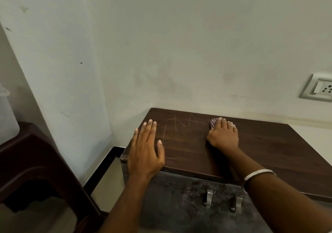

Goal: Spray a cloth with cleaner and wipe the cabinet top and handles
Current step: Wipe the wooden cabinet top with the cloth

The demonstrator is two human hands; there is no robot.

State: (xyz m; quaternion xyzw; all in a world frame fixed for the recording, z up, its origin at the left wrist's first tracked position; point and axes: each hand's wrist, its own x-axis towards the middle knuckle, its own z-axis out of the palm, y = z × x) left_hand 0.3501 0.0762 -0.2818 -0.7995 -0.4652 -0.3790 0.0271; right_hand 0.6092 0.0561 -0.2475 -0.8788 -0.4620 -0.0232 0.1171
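Cabinet top [260, 148]: dark wood, long axis running left to right along the wall, faint chalky scratches near its rear edge. Cloth [213, 122]: checked, bunched small, near the rear edge at mid-width, poking out leftward from under the right hand [223, 135], whose fingers curl down over it (bangle on the wrist). Left hand [145, 148]: flat, fingers spread wide, at the front-left corner. Handles [209, 197]: two, metal, upright on the doors below.

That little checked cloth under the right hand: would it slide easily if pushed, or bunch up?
The cloth looks soft and crumpled, so probably floppy. Pressed flat by the right hand on the smooth cabinet top, it likely slides, though loose edges may bunch.
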